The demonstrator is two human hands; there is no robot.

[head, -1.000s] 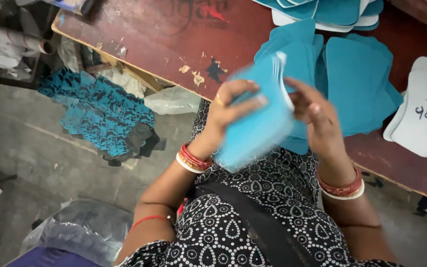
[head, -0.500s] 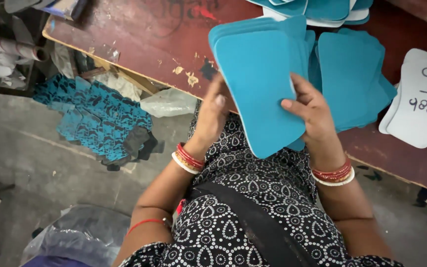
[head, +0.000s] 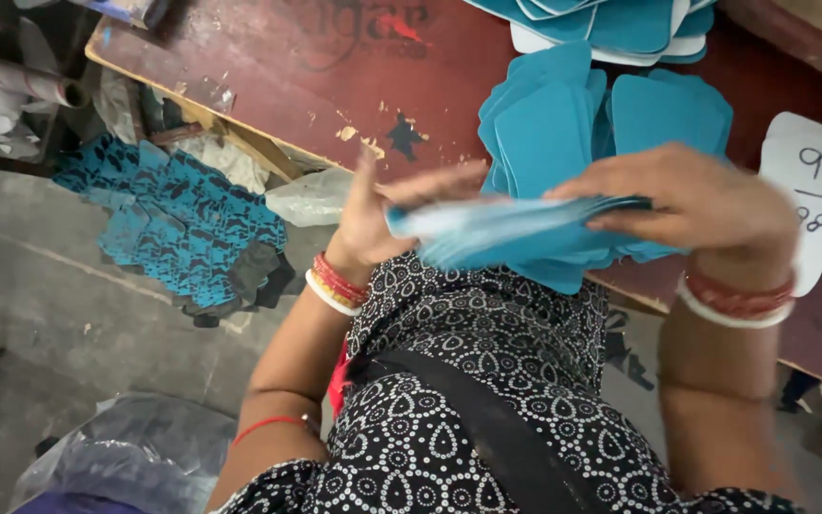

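Lying flat, seemingly pinched between both hands' fingers point(head: 620, 195): teal insole stack point(head: 516, 233).

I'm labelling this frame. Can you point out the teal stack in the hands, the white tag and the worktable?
teal stack point(head: 525, 233): head view, on its edge mid-length.
white tag point(head: 815, 195): head view, its flat face.
worktable point(head: 287, 71): head view, bare reddish top.

A white sole-shaped card label point(head: 811, 205) with handwritten dark marks lies on the dark red worktable point(head: 268, 86) at the right, beside the right hand point(head: 696, 205).
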